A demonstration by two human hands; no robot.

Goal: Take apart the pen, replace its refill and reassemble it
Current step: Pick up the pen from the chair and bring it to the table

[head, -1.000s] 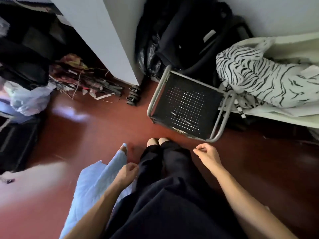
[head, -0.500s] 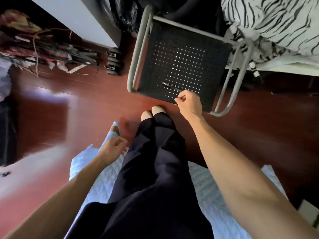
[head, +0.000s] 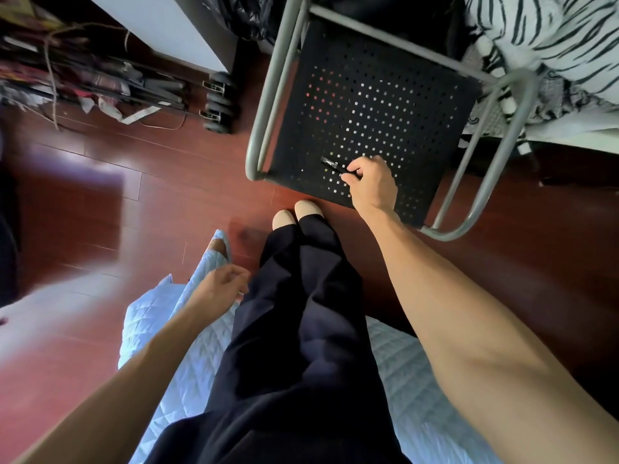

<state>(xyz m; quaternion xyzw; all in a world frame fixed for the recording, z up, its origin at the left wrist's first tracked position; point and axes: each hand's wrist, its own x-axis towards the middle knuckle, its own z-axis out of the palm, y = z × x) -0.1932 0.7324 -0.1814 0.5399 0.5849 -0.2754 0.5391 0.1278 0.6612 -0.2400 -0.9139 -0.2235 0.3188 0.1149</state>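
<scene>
A dark pen [head: 331, 164] lies on the black perforated seat of a grey-framed chair [head: 361, 105], near the seat's front edge. My right hand [head: 371, 182] reaches over the seat, and its thumb and fingertips close on the pen's near end; most of the pen is hidden under the fingers. My left hand [head: 221, 285] hangs low beside my left leg, above a pale blue quilted mat, fingers loosely curled and holding nothing. No separate refill is visible.
The chair's grey tube frame [head: 264, 105] surrounds the seat. A zebra-striped cloth [head: 549, 38] lies on a bed at the right. Clutter and small dumbbells [head: 217, 105] sit left of the chair on the red wooden floor. My dark-trousered legs [head: 301, 296] stretch toward the chair.
My right hand has gone from beside my knee forward onto the chair seat and closed its fingers on the pen. The view has tilted down and moved closer. The left hand has barely moved.
</scene>
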